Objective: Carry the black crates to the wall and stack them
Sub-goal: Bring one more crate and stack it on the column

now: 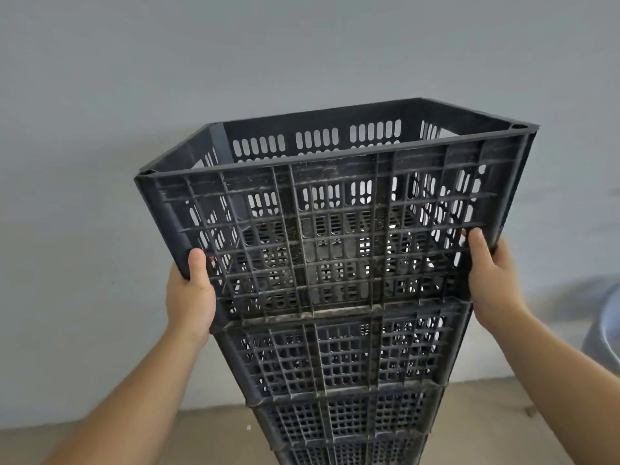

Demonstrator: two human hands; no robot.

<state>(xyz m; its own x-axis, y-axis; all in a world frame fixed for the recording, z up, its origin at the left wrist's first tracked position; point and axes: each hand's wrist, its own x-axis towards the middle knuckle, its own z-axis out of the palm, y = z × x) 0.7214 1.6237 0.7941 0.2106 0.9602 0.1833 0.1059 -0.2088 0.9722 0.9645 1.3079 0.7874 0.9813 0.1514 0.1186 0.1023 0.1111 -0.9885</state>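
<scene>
A black slatted plastic crate (335,203) sits at the top of a stack of black crates (342,370) that stands against the grey wall (167,78). My left hand (189,293) grips its lower left corner, thumb on the near face. My right hand (493,280) holds the lower right corner the same way. The top crate is open at the top and looks empty. Its base rests on or just above the rim of the crate below; I cannot tell which. The stack's bottom runs out of view.
A tan floor (167,437) meets the wall behind the stack. A grey rounded container (604,330) stands at the right edge near the wall.
</scene>
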